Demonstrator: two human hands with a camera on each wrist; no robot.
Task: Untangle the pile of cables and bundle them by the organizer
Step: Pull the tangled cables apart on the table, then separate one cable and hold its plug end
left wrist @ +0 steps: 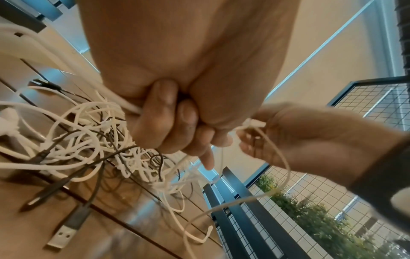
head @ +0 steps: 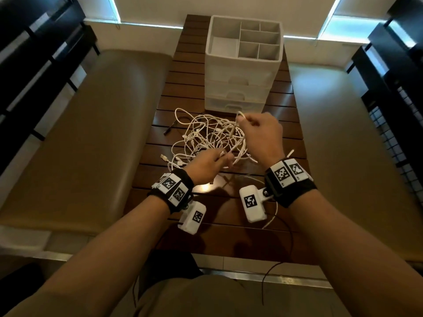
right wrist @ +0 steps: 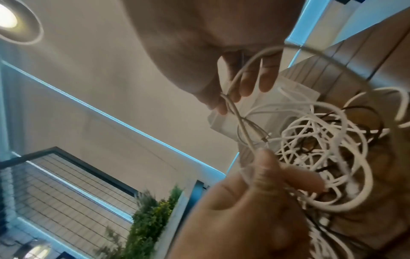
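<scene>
Slatted wooden table (head: 229,236) running 6 to 12 o'clock down the middle of the head view. At 12 o'clock, far end: white drawer organizer (head: 242,72), upright, top compartments bare, well apart from both hands. Just in front of it, at centre: pile of cables (head: 206,136), mostly white with a few dark strands, still knotted, lying on the slats between organizer and hands.

Key relation: one white cable (right wrist: 244,133) stretched between the two hands, long axis running roughly 7 to 1 o'clock, low at the left, raised at the right, the rest of the tangle hanging off it toward 11 o'clock.

Right hand (head: 261,133), at 1 o'clock of the pile and lifted higher, pinching a small loop of that cable between thumb and fingertips. Left hand (head: 208,163), at 6 o'clock of the pile and the nearer to the table, curled round the same strand, plus probably others, close to the slats.

Likely stage: early, freeing the first cable; nothing bundled yet. Next pull probably up and toward 1 o'clock, with risk of tightening the knot
</scene>
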